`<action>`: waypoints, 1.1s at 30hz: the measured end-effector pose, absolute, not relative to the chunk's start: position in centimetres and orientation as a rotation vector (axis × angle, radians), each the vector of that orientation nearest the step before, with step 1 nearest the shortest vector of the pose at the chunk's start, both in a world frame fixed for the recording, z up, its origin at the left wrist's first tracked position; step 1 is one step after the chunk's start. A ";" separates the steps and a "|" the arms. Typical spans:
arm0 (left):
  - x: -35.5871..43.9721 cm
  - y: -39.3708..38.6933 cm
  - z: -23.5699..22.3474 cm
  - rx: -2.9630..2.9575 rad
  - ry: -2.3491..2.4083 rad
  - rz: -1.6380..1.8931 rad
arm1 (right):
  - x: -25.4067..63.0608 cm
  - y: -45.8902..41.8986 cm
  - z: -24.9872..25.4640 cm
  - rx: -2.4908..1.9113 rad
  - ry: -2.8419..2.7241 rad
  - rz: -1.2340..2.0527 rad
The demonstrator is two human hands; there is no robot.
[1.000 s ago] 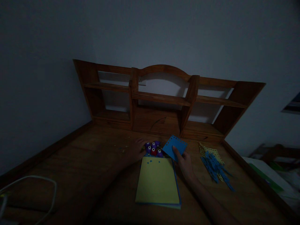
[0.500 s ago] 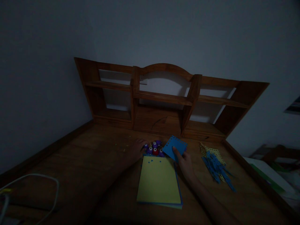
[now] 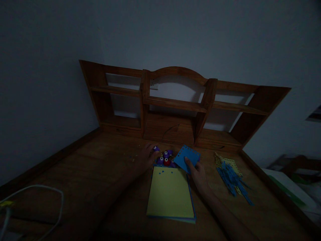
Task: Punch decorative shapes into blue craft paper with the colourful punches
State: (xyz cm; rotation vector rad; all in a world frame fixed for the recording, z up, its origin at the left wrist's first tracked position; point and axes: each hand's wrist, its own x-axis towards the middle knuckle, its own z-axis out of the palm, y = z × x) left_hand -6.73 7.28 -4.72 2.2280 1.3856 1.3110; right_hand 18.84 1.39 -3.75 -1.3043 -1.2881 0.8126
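My left hand (image 3: 146,156) has a small purple craft punch (image 3: 155,149) with a round white button between its fingers. My right hand (image 3: 197,170) pinches a blue paper square (image 3: 187,157) with holes along its edges, thumb on top. Between the hands stands a cluster of similar punches, several purple (image 3: 160,161) and one red (image 3: 167,162). Just in front of them lies a stack of coloured paper with a yellow sheet (image 3: 171,194) on top. A few tiny blue cut-outs (image 3: 163,172) rest near its upper edge.
To the right lie blue paper strips (image 3: 232,179) and yellow hole-edged pieces (image 3: 233,163). A wooden shelf unit (image 3: 175,105) lines the back of the desk (image 3: 100,164). A white cable (image 3: 61,201) loops at the lower left. Light is dim.
My left hand has moved slightly up and away from the cluster, taking one purple craft punch with it. My right hand and the blue square have hardly moved.
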 end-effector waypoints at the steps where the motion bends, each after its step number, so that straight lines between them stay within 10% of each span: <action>1: -6.7 7.3 -4.4 2.205 1.380 1.357 | 18.8 1.4 -3.7 -1.305 -1.291 0.807; 33: -1.3 5.2 -5.1 1.220 0.713 1.089 | 18.7 1.4 -4.3 -1.360 -1.326 0.836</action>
